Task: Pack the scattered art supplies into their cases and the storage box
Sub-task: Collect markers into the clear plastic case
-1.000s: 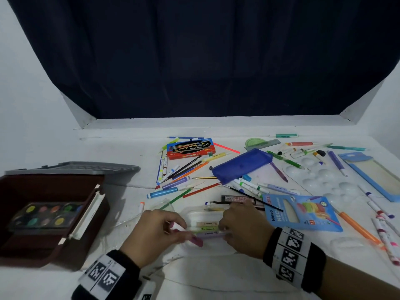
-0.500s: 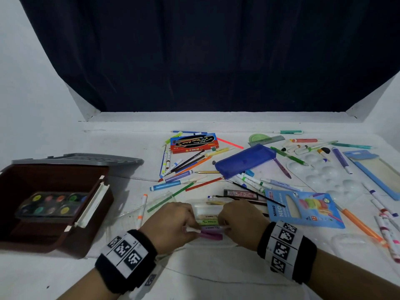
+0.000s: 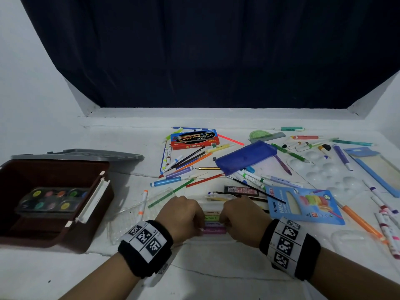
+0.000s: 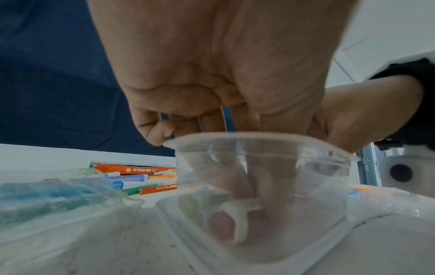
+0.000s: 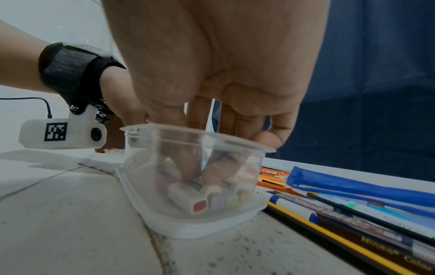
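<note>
1. Head view: both hands meet over a clear plastic case (image 3: 213,199) near the front edge of the worktop (image 3: 227,278). The left hand (image 3: 180,215) and right hand (image 3: 242,217) have fingers curled down onto the pastel sticks (image 3: 213,224) lying side by side inside it. A brown storage box (image 3: 54,204) stands open at the left edge, with a watercolour palette (image 3: 52,201) inside. Loose pens and pencils lie across the middle, around a blue pouch (image 3: 245,156) and a red pencil box (image 3: 194,139); a blue pastel packet (image 3: 303,205) lies right of the case.
2. Left wrist view: the left hand's fingertips (image 4: 254,188) reach down inside the clear plastic case (image 4: 259,167), touching a stick (the wall blurs it, so I cannot tell whether they pinch it).
3. Right wrist view: the right hand's fingertips (image 5: 188,167) press on the pastel sticks (image 5: 212,199), which lie on the floor of the clear plastic case (image 5: 195,186).
</note>
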The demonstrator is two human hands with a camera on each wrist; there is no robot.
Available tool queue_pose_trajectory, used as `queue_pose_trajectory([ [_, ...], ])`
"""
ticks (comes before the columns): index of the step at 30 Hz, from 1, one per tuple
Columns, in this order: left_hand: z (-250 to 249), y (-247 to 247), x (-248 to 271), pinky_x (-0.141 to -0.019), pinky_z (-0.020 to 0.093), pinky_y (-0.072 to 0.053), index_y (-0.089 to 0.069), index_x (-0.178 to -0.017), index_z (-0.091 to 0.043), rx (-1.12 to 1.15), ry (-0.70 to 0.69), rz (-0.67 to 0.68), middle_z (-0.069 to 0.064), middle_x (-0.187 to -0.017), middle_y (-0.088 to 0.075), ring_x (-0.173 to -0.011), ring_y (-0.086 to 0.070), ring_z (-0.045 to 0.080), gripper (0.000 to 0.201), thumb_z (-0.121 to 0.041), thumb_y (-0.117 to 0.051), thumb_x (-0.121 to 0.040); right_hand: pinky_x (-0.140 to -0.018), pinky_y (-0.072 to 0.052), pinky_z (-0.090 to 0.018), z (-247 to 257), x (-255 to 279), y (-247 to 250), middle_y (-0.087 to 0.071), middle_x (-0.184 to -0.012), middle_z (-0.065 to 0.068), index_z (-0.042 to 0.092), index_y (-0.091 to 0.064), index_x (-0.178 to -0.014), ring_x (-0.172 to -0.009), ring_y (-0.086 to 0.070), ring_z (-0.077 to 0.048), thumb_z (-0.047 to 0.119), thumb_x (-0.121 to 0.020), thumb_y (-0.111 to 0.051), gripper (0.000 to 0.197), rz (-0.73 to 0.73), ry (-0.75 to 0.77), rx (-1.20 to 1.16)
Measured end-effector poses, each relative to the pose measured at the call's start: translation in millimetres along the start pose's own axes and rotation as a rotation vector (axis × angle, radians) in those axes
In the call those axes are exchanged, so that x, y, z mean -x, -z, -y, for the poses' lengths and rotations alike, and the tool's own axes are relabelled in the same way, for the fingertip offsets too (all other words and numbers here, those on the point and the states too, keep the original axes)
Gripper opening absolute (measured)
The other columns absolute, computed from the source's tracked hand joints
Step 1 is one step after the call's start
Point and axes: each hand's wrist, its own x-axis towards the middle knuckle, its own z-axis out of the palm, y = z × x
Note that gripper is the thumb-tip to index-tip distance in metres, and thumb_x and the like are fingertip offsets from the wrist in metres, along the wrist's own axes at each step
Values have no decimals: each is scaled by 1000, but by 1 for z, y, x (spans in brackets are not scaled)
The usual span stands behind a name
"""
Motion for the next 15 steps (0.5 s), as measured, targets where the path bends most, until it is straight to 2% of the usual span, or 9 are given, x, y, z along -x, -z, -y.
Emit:
queue_pose_trajectory([
  [5,5,-2,2,-71,17,-39,-78,-95,-30,39,-49,-29,-10,-93,-74,-83,-65,8,21,-42,-77,-78,-88,-44,-31,0,0,-1,-67,-104,-1,20,-71,-108,-96,-60,-19,24,-93,-53,23,-8,23,33],
  [9,11,-5,7,-71,20,-46,-76,-93,-30,133,-90,-75,-10,-89,-71,-78,-62,8,20,-45,-74,-81,-81,-41,-29,-2,-1,-1,-66,-105,-1,20,-69,-110,-96,-59,-19,26,-94,-51,24,-10,56,35],
  [12,15,-5,13,-72,27,-50,-75,-92,-31,296,-92,-174,-14,-86,-65,-77,-58,5,15,-44,-69,-86,-77,-44,-28,-3,-2,7,-65,-101,0,21,-68,-109,-91,-59,-16,31,-96,-48,26,-30,65,-27],
  [15,24,4,15,-70,19,-48,-71,-90,-32,442,-40,-360,-18,-86,-65,-79,-60,6,7,-39,-67,-90,-77,-46,-26,-7,-10,22,-63,-95,6,25,-68,-104,-84,-55,-10,34,-97,-46,25,-115,76,-93],
])
